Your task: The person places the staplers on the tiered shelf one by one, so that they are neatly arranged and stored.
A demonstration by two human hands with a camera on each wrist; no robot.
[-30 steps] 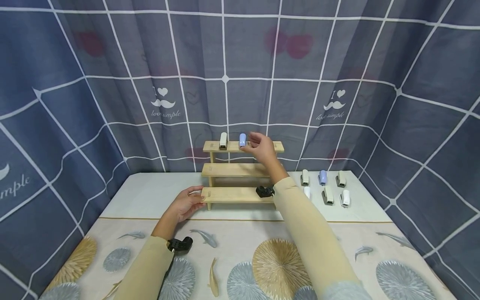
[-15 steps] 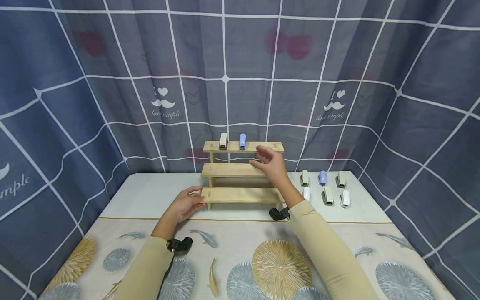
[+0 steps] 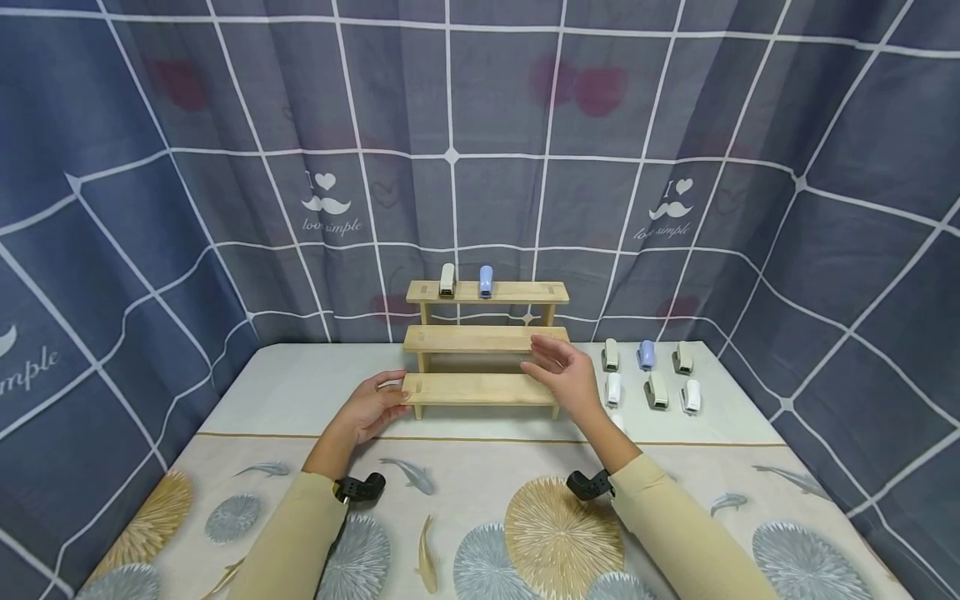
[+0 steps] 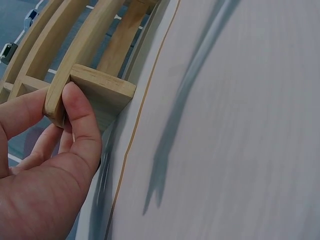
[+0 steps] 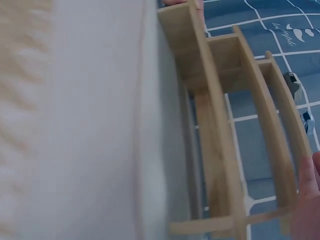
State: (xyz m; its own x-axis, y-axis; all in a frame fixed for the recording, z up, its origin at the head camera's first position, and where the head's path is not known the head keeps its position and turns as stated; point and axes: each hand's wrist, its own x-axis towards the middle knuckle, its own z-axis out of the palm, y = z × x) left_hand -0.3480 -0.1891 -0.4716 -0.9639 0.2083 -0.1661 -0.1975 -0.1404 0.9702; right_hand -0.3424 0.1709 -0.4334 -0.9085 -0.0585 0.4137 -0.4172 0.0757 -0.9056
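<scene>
1. Nearest us, two forearms in cream sleeves (image 3: 690, 533) reach forward from the bottom edge, angled inward over the patterned tablecloth (image 3: 465, 483), each wrist wearing a black camera (image 3: 360, 489).
2. We see the left hand (image 3: 372, 408) turned sideways at the left end of the wooden rack (image 3: 480, 389); its thumb and bent fingers pinch the bottom shelf's end.
3. The right hand (image 3: 566, 379) is raised at the rack's right side, palm facing inward, fingers gently bent and thumb apart from them. Whether its fingertips touch wood we cannot tell.
4. The three-step rack stands upright on the white table (image 3: 300, 392), between the hands.
5. Right of it we count seven small staplers (image 3: 656, 391) on the table, cream, white and blue, one white one partly hidden by the right forearm.
6. On the top shelf, left of its middle, a cream stapler (image 3: 447, 281) and a blue stapler (image 3: 486, 282) stand side by side, apart.
7. Farthest, we see a blue-grey checked curtain (image 3: 480, 100).
</scene>
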